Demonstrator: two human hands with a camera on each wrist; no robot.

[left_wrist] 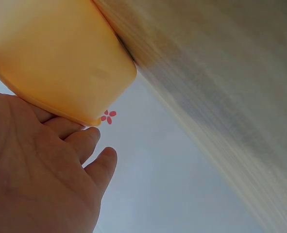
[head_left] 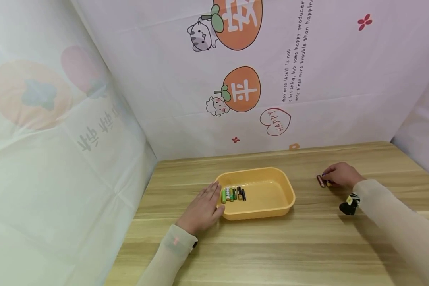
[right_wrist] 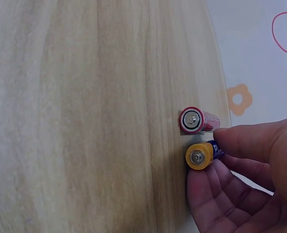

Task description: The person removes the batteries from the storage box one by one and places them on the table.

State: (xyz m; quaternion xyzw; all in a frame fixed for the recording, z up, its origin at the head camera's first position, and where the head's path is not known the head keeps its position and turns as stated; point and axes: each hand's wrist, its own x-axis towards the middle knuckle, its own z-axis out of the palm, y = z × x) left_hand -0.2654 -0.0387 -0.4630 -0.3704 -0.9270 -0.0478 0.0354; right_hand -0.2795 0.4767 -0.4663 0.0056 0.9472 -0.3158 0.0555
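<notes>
The head view looks forward and down from high over the worktop (head_left: 271,254), taking in its far edge and both far corners. The left wrist view, close, low and tilted, faces the tray (left_wrist: 60,58) and the sheet (left_wrist: 158,160) behind; the right, close and turned sideways, faces two batteries (right_wrist: 199,156). The head view shares all these.
</notes>
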